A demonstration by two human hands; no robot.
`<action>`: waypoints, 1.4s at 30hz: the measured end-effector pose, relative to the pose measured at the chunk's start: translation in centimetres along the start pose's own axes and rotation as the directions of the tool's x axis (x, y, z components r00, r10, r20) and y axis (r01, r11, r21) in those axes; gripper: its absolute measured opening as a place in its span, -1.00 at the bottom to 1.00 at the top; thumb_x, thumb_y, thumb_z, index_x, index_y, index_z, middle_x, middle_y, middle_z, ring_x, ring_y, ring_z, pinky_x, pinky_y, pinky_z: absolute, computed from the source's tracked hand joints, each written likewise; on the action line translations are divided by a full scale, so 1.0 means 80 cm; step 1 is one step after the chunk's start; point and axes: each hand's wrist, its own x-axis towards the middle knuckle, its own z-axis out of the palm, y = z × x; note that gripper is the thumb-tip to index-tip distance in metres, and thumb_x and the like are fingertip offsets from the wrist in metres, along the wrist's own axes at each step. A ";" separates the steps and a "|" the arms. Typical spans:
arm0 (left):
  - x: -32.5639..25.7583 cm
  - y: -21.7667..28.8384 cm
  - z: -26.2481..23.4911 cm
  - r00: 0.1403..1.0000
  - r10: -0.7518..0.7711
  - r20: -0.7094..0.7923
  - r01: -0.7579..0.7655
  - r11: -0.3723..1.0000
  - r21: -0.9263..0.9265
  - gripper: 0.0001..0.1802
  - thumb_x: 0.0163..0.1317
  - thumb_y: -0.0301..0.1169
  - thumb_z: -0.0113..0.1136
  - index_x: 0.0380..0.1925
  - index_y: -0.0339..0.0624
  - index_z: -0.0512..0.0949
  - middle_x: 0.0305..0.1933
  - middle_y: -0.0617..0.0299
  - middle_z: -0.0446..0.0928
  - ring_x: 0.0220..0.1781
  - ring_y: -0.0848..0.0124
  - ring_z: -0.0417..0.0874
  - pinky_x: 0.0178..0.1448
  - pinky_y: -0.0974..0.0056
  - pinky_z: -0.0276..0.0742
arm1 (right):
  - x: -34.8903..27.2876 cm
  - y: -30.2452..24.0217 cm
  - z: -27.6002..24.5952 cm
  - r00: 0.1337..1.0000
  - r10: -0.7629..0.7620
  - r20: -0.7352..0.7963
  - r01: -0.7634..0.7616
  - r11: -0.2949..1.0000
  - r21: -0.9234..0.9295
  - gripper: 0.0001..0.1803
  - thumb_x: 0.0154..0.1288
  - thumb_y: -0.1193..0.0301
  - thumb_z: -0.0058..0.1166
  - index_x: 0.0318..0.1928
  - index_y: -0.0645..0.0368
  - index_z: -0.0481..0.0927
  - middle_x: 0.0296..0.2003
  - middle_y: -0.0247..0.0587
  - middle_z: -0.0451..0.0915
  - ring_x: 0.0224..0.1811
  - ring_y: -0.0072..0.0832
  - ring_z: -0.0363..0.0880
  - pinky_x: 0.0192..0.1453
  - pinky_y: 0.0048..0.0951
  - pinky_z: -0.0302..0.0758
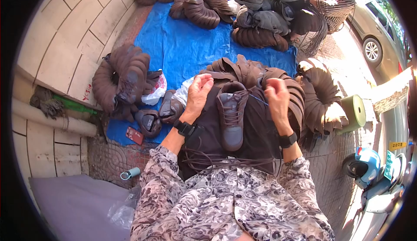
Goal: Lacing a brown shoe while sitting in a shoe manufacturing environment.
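A dark grey-brown lace-up shoe (231,117) lies on my lap, toe toward me, with brown laces threaded across its front. My left hand (200,94) is raised to the left of the shoe's collar, thumb and fingertips brought together; anything between them is too small to make out. To the right of the shoe, my right hand (277,97) is curled closed. A thin bluish strand (259,99) runs from the shoe's upper part toward its fingers and appears to be held there. Several loose brown laces (226,163) lie across my lap.
Bundles of nested brown shoe uppers (121,78) sit on a blue tarp (182,45). Two shoes (148,123) and a red phone (134,135) are at left, near a cylindrical bottle (130,173). A green roll (352,113) stands right. Another person (334,6) sits far right, near a car.
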 end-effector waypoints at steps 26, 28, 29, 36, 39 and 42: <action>0.065 0.057 0.291 0.061 -0.263 0.963 -0.986 0.134 0.099 -0.40 -0.28 0.01 0.41 -0.38 -0.27 0.51 -0.32 0.01 0.55 -0.20 0.11 0.59 -0.12 0.14 0.50 | -0.086 -0.026 -0.040 0.927 -0.112 0.358 0.069 0.989 0.130 -0.68 0.10 0.32 0.19 -0.52 0.29 0.37 -0.71 -0.22 0.24 -0.63 -0.49 0.20 -0.53 -0.39 0.20; 0.057 0.025 0.308 -0.064 -0.405 0.912 -0.996 0.085 -0.032 -0.57 -0.18 -0.08 0.34 -0.52 -0.26 0.54 -0.56 0.07 0.55 -0.40 0.10 0.63 -0.29 0.13 0.53 | -0.098 -0.011 -0.060 0.932 0.027 0.361 -0.093 0.981 0.168 -0.73 0.11 0.32 0.19 -0.48 0.24 0.42 -0.67 -0.42 0.24 -0.59 -0.66 0.19 -0.52 -0.51 0.18; 0.060 0.013 0.315 -0.069 -0.409 0.910 -0.995 0.089 -0.036 -0.57 -0.18 -0.08 0.34 -0.52 -0.26 0.54 -0.56 0.07 0.55 -0.40 0.10 0.63 -0.29 0.13 0.53 | -0.104 -0.005 -0.067 0.933 0.032 0.358 -0.099 0.980 0.170 -0.73 0.11 0.32 0.19 -0.48 0.24 0.42 -0.67 -0.42 0.24 -0.59 -0.66 0.19 -0.52 -0.51 0.18; 0.142 0.012 0.285 0.158 -0.164 0.974 -0.971 0.156 0.184 -0.77 -0.08 -0.34 0.18 -0.42 -0.22 0.46 -0.45 0.01 0.52 -0.32 0.08 0.59 -0.24 0.09 0.51 | -0.095 0.034 -0.128 0.794 0.598 0.109 -0.280 0.201 0.939 -0.88 0.15 0.40 0.02 -0.29 0.08 0.43 -0.44 -0.53 0.41 -0.46 -0.75 0.31 -0.40 -0.70 0.23; 0.114 0.006 0.273 0.137 0.038 0.990 -0.978 0.163 0.129 -0.73 -0.11 -0.39 0.21 -0.37 -0.22 0.41 -0.41 0.07 0.45 -0.30 0.12 0.53 -0.20 0.13 0.47 | -0.073 0.128 -0.149 0.714 0.680 0.165 -0.347 0.139 0.927 -0.77 0.20 0.44 0.00 -0.12 0.19 0.50 -0.24 -0.28 0.56 -0.18 -0.46 0.55 -0.04 -0.43 0.51; 0.091 -0.020 0.274 0.242 0.060 0.968 -0.954 0.198 0.226 -0.73 -0.07 -0.44 0.15 -0.31 -0.23 0.39 -0.37 0.06 0.45 -0.28 0.14 0.54 -0.20 0.15 0.48 | -0.064 0.122 -0.180 0.738 0.639 0.218 -0.544 0.371 0.752 -0.83 0.20 0.44 0.01 -0.21 0.23 0.50 -0.54 -0.41 0.44 -0.46 -0.64 0.39 -0.35 -0.61 0.37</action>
